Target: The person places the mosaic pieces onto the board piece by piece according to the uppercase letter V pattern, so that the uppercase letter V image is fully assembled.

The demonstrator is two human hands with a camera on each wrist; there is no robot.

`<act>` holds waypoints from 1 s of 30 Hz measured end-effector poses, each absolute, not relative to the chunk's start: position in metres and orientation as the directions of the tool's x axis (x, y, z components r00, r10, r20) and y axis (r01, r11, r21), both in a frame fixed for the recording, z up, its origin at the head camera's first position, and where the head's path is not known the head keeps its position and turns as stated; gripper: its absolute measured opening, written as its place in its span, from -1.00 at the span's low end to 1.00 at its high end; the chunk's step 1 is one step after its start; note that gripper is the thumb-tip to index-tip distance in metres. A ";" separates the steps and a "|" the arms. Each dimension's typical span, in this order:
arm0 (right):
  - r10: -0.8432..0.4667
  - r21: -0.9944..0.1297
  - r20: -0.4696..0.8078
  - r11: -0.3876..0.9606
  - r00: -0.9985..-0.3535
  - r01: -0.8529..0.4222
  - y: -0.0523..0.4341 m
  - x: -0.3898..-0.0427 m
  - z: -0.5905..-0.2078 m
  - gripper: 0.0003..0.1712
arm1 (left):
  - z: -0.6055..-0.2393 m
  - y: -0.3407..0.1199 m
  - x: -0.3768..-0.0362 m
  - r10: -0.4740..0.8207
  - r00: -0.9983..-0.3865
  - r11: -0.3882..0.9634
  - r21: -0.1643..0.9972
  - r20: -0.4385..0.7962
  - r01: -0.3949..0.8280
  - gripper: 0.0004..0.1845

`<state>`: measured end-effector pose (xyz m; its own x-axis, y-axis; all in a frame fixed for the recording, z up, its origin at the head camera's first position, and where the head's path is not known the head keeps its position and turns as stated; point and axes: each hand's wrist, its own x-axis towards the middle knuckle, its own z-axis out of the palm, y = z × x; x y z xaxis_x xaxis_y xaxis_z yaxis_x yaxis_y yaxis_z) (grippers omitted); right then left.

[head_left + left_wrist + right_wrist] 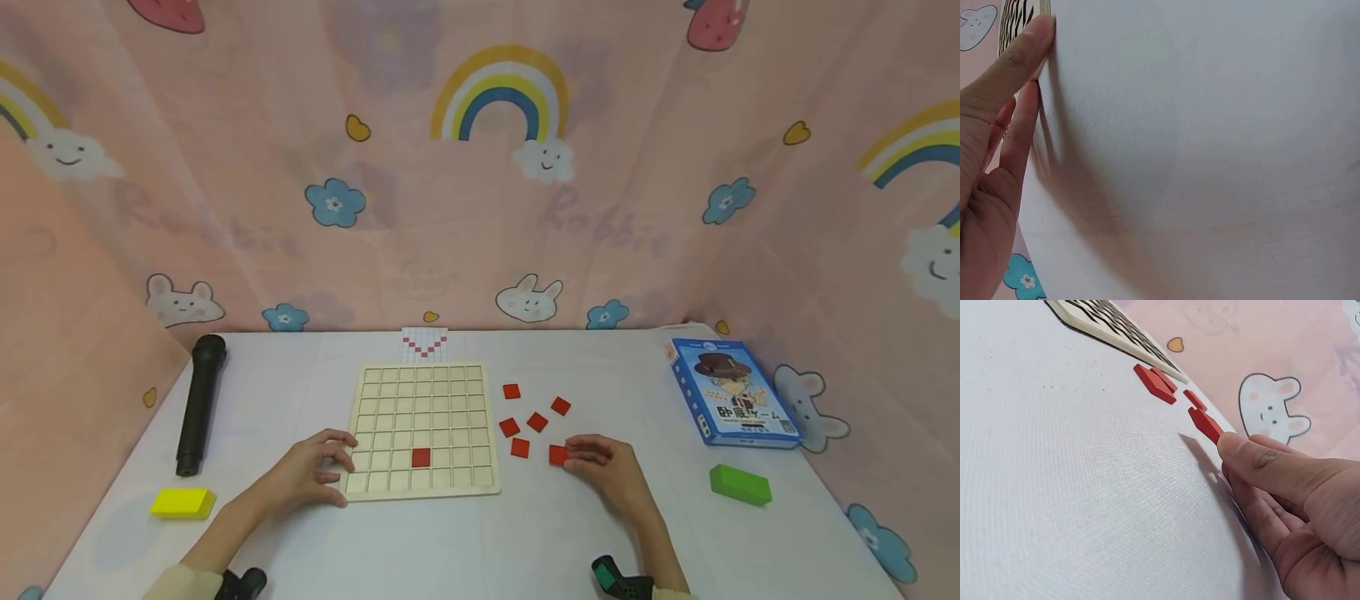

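Note:
A pale grid board [457, 433] lies at the middle of the table, with one red square tile [421, 457] in a cell near its front. My left hand [307, 471] rests at the board's left edge, fingertips on the rim and thumb by the near corner. To the right of the board, my right hand [611, 475] pinches a red square tile [1207, 425] between thumb and fingers, tilted above its shadow. Several loose red tiles [537, 422] lie between the board and this hand. Behind the board is a small card [424, 344] with a red V pattern on a grid.
A black microphone-shaped object [201, 404] and a yellow block [183, 503] stand to the left. On the right are a blue game box [735, 396] and a green block [740, 485]. A pink patterned cloth [480, 208] hangs behind the white table.

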<state>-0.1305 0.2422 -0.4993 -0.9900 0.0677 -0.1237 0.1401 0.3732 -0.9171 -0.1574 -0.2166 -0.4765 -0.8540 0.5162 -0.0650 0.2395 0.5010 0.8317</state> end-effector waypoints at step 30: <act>0.097 -0.911 -0.113 0.388 -0.989 0.143 0.227 -0.139 -0.492 -0.63 | -0.473 -0.214 -0.157 0.522 -0.851 0.501 0.827 -0.054 0.255 -0.60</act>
<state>-0.1391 0.2269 -0.4918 -0.9888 0.0970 -0.1135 0.1426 0.3881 -0.9105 -0.1568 -0.2136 -0.4727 -0.8513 0.5219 -0.0538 0.2551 0.5015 0.8267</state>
